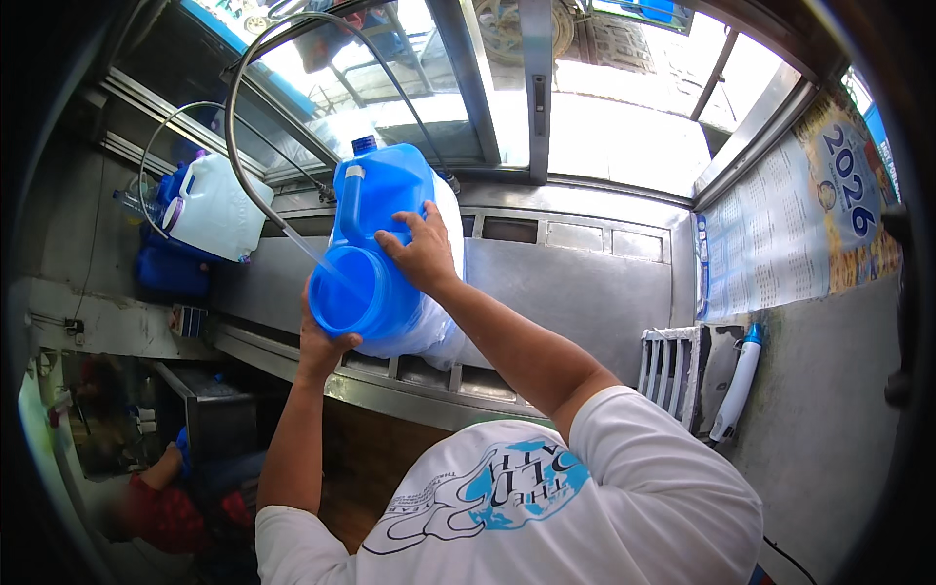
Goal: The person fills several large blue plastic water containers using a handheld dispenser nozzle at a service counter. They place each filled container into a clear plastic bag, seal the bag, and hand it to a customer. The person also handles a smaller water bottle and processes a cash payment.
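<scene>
A blue plastic water jug (395, 186) with a moulded handle lies tilted on the metal counter, its wide round mouth towards me. Around the lower left of the mouth's rim, my left hand (322, 344) grips it with the thumb in front. My right hand (424, 252) holds the jug's upper right side, fingers spread over the blue wall. The clear end of a hose (311, 248) runs into the uncapped mouth. A dark blue cap (363, 145) closes the small spout at the far end. Whitish translucent plastic (431, 336) shows beneath and beside the jug; its form is partly hidden.
A pale jug (223, 205) and blue containers (172, 270) stand at the left. The stainless counter (570, 292) stretches right, below sliding windows. A white rack (669, 365) and a heat gun-like device (738, 384) are near the right wall. Another person (168, 504) is at lower left.
</scene>
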A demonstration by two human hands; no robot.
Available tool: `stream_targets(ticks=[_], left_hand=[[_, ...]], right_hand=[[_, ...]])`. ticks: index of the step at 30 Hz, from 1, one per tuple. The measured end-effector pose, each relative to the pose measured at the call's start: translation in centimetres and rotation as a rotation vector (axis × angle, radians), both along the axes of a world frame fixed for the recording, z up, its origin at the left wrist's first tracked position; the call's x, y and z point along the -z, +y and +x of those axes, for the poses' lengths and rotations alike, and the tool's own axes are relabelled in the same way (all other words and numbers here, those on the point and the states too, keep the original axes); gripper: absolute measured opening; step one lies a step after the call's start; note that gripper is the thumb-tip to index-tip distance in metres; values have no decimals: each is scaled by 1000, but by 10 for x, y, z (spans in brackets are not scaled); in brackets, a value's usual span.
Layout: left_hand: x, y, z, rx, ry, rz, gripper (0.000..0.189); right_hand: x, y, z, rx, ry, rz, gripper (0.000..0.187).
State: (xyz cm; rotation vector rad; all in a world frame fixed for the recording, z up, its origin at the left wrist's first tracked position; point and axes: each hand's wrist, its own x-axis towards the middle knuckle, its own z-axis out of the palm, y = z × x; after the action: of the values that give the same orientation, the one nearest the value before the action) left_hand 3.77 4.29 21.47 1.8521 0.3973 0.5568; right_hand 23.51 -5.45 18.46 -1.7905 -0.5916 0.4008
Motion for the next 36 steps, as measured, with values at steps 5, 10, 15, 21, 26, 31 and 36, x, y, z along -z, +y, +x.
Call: stream_targets(ticks=[5, 10, 15, 21, 26, 31, 36], left_hand=[[4, -7, -2, -20, -57, -50, 122], [2, -8, 3, -77, -141, -13, 121], [13, 0, -5, -106, -130, 84, 122], [21, 1, -5, -142, -104, 78, 122], [26, 6, -6, -153, -91, 138, 122], [30, 4, -4, -147, -112, 177, 122], [26, 3, -6, -182, -88, 261, 123]], right_hand=[[-2, -3, 1, -24, -16, -19, 57], [3, -1, 4, -33, -52, 27, 61], [1, 0, 5, -44, -59, 26, 59], [12, 3, 11, -42, -93, 45, 58], [16, 5, 12, -48, -106, 75, 59], [17, 3, 14, -62, -116, 81, 59], [17, 2, 17, -92, -105, 71, 58]])
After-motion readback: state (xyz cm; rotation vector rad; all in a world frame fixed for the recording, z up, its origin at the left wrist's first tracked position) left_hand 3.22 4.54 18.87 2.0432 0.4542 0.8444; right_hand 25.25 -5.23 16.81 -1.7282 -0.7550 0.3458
